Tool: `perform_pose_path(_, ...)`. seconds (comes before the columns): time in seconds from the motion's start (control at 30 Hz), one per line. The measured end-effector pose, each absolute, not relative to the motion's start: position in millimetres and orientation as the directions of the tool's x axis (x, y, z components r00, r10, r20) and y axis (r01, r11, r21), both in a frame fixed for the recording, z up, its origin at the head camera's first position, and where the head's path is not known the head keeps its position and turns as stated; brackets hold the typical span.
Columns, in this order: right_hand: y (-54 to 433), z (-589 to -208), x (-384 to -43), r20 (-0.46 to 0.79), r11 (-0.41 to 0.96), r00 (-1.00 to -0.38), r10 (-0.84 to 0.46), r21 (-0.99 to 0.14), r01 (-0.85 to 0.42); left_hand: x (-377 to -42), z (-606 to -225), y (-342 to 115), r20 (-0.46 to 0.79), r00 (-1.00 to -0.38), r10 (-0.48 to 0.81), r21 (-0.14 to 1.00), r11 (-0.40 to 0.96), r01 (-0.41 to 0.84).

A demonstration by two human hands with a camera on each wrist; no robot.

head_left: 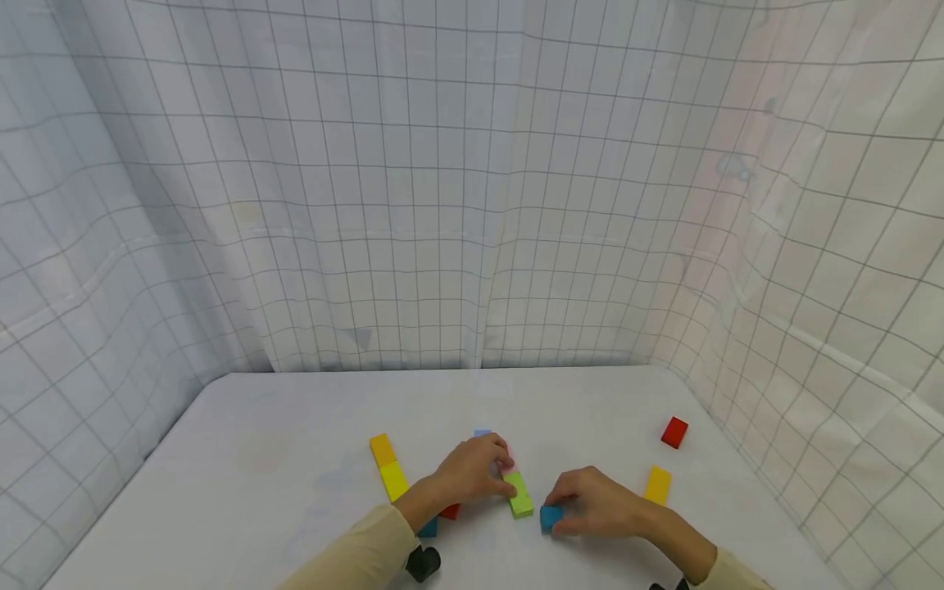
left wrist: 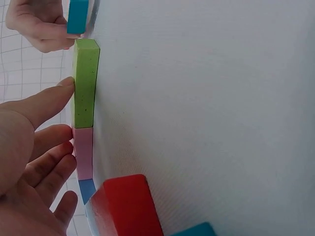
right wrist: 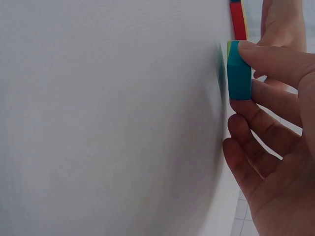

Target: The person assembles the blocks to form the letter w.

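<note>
My right hand (head_left: 601, 501) pinches a teal blue block (right wrist: 239, 78) between thumb and fingers, just right of the row's near end. In the right wrist view a shadow lies beside this block on the table. A line of blocks stands in the middle: a lime green block (head_left: 521, 496) nearest me, a pink block (left wrist: 84, 153) behind it, then a light blue block (head_left: 483, 432). Against the row rests my left hand (head_left: 472, 471), its thumb tip touching the green block and its loosely bent fingers beside the pink one. A red block (left wrist: 132, 206) lies left of that hand's row.
Farther left, an orange-yellow block (head_left: 382, 449) and a yellow block (head_left: 394, 482) form a slanting line, with a teal block (head_left: 428, 528) near the left wrist. On the right lie a red block (head_left: 674, 432) and a yellow-orange block (head_left: 658, 485). Gridded curtains (head_left: 472, 205) surround the white table (head_left: 295, 442).
</note>
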State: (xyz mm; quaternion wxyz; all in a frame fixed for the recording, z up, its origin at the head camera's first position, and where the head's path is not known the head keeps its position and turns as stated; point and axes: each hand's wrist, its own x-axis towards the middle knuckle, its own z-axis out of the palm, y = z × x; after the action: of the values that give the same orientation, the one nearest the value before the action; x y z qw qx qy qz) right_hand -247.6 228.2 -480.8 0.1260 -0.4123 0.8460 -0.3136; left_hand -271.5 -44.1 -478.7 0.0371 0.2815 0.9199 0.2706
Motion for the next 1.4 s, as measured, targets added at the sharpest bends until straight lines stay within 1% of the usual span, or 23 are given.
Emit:
perform_pose_path(0.13,223.1,-483.0,-245.4,0.028,0.465,-0.614,-0.789,-0.626,-0.626,-271.8,-478.4,-44.0,0.087,-0.834,0.545,0.524,0.687,0.504)
perform_pose_path(0.33,219.5,-486.8,-244.5,0.056,0.457,-0.607,-0.793,-0.606,-0.652,-271.5,-476.9,-43.2,0.091,-0.827,0.555,0.517,0.683,0.516)
perform_pose_path(0.57,214.8,-485.8,-244.8,0.026,0.481,-0.624,-0.781,-0.613,-0.627,-271.5,-477.2,-43.0,0.086,-0.830,0.551,0.503,0.695,0.514)
perform_pose_path(1.03,213.7,-484.9,-244.2,-0.013,0.525,-0.657,-0.754,-0.613,-0.590,-270.0,-474.5,-43.4,0.087,-0.831,0.549,0.527,0.683,0.506)
perform_pose_path(1.37,219.0,-486.1,-246.5,0.044,0.484,-0.613,-0.789,-0.570,-0.664,-270.3,-475.4,-44.0,0.078,-0.837,0.542,0.517,0.696,0.499)
perform_pose_path(1.4,220.8,-485.7,-246.4,0.047,0.487,-0.617,-0.785,-0.569,-0.663,-270.3,-475.3,-43.7,0.077,-0.838,0.541,0.518,0.696,0.497)
